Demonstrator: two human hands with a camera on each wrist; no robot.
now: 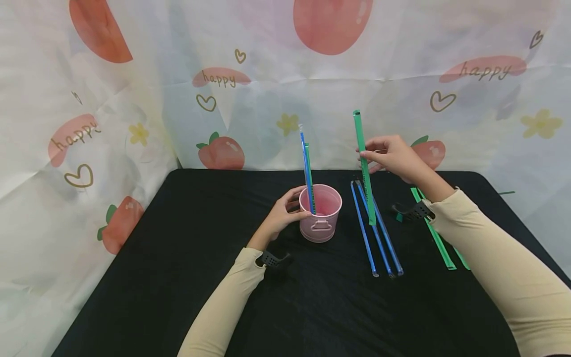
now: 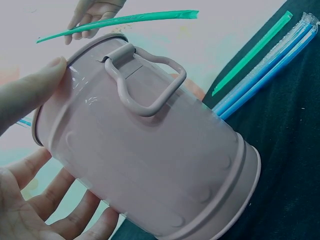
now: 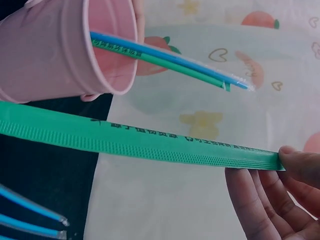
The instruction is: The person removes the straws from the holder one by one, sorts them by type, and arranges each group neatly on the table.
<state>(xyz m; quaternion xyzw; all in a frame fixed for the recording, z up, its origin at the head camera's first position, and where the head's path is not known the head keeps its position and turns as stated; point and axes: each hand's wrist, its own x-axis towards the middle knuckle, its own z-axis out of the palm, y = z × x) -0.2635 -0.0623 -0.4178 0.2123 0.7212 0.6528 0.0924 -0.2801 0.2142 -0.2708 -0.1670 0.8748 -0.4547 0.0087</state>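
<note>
A small pink metal bucket stands upright on the black cloth. My left hand holds it from the left, thumb at the rim and fingers around the side. Inside lean a clear-wrapped blue straw and a green-wrapped straw, both rising above the rim. My right hand pinches another green-wrapped straw between thumb and fingers, to the right of the bucket. That straw hangs nearly upright, its printed wrapper facing the right wrist camera.
Several blue straws in clear wrappers lie right of the bucket. Farther right, green-wrapped straws lie partly under my right forearm. A patterned fabric backdrop rises behind the black table.
</note>
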